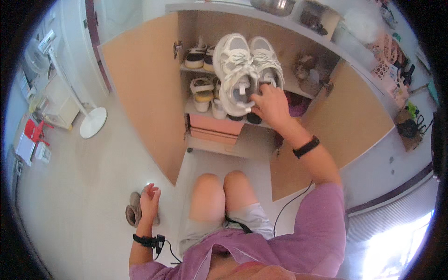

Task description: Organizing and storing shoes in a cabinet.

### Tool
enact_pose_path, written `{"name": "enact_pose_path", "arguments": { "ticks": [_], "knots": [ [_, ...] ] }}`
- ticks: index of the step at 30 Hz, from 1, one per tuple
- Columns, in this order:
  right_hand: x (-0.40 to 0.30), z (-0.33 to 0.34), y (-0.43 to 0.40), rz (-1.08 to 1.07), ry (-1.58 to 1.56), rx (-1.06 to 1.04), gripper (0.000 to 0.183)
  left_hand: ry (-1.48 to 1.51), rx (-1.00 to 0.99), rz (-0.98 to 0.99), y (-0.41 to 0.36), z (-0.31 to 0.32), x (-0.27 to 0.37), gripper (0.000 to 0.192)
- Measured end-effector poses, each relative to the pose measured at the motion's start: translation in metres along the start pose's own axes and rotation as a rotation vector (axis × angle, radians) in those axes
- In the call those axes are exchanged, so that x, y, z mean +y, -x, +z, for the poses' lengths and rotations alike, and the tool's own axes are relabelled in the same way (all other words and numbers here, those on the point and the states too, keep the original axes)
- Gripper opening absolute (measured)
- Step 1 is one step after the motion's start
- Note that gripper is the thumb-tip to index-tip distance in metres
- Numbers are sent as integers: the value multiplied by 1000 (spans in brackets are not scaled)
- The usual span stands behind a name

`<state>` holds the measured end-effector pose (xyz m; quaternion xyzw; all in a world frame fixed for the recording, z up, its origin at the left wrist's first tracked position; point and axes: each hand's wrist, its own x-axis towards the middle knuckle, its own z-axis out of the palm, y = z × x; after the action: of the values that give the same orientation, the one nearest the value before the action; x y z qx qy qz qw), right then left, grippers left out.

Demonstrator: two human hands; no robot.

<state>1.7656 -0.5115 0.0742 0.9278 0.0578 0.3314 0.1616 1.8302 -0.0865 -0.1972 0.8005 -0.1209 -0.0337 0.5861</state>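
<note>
My right hand (271, 103) grips a pair of white and grey sneakers (235, 70) by their heels, in front of the open shoe cabinet. The toes point up and away from me, and the two shoes sit side by side. My left hand (150, 196) holds nothing, its fingers loosely apart, low at the left above a pair of brown shoes (131, 214) on the floor. That hand and forearm partly cover the brown shoes. Behind the sneakers, black and white shoes (194, 58) stand on the upper shelf, with strapped shoes (202, 94) on the shelf below.
The cabinet's left door (143, 87) and right door (336, 140) are swung wide toward me. Pink boxes (215, 127) lie at the cabinet's bottom. A metal pot (274, 6) stands on top. A white round-based stand (93, 122) is at the left, and a black cable (288, 204) hangs at the right.
</note>
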Motion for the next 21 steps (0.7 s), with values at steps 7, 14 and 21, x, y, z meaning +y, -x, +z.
{"name": "enact_pose_path", "arguments": {
  "ticks": [7, 14, 21],
  "knots": [
    [-73, -26, 62, -139, -19, 4, 15, -21, -136, 142, 11, 25, 73, 35],
    [-114, -37, 82, -181, -104, 61, 18, 53, -230, 471, 45, 44, 150, 34],
    [-133, -60, 89, -227, -176, 137, 12, 292, -68, 427, 58, 50, 189, 75]
  ]
}}
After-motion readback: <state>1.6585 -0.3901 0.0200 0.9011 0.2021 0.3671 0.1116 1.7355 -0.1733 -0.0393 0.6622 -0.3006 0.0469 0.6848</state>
